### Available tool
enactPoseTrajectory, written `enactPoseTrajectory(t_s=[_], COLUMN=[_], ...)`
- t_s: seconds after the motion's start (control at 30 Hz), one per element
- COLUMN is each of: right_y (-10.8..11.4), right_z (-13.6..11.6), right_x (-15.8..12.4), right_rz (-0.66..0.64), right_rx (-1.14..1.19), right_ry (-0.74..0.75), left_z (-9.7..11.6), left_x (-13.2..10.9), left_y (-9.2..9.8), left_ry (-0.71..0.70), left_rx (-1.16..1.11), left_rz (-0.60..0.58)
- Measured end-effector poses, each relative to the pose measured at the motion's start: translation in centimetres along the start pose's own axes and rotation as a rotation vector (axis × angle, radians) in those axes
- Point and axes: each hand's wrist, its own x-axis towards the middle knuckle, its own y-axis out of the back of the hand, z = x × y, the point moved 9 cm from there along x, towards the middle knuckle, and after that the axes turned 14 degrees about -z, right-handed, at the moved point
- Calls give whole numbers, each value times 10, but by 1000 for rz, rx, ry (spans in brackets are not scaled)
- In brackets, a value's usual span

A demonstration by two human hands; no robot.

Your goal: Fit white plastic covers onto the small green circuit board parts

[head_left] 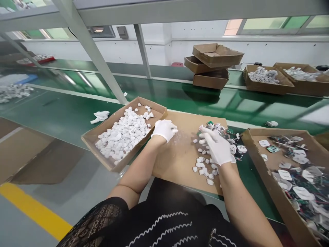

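My left hand [165, 130], in a white glove, is over the cardboard sheet [180, 156] beside the right edge of a shallow cardboard box [123, 168]. Its fingers are curled together, and whatever is in them is hidden. Many small white plastic pieces [125, 128] fill most of that box. My right hand [217, 145], also gloved, hovers at a pile of green circuit boards with wires and white plastic parts [219, 128]. Its fingers are stretched out and slightly apart. Loose white pieces [203, 166] lie scattered on the sheet below and left of this hand.
A larger cardboard box [257, 164] at the right holds circuit boards, wires and white covers. Stacked cardboard trays [210, 80] and boxes of white parts [264, 75] stand on the back ledge. A white glove [100, 116] lies on the green bench [69, 120]. A metal post [95, 51] rises behind the left box.
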Motion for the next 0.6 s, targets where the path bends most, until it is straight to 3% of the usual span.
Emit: enactPoseTrajectory(t_s=[0.1, 0.17, 0.27, 0.4, 0.5, 0.6], right_y=[-7, -6, -8, -18, -24, -34], right_z=[-4, -7, -11, -1, 3, -3], right_x=[-5, -5, -4, -1, -1, 0], right_rz=[-79, -94, -117, -194, -200, -235], right_rx=[-44, -127, -250, -224, -256, -388], right_ry=[11, 32, 94, 18, -2, 98], left_z=[13, 15, 10, 22, 27, 23], left_x=[6, 8, 7, 5, 1, -1], left_y=[-1, -3, -10, -35, -44, -48], left_ry=[-17, 10, 31, -110, -114, -71], left_rx=[209, 225, -81, -651, -703, -747], left_rz=[2, 20, 19, -59, 11, 76])
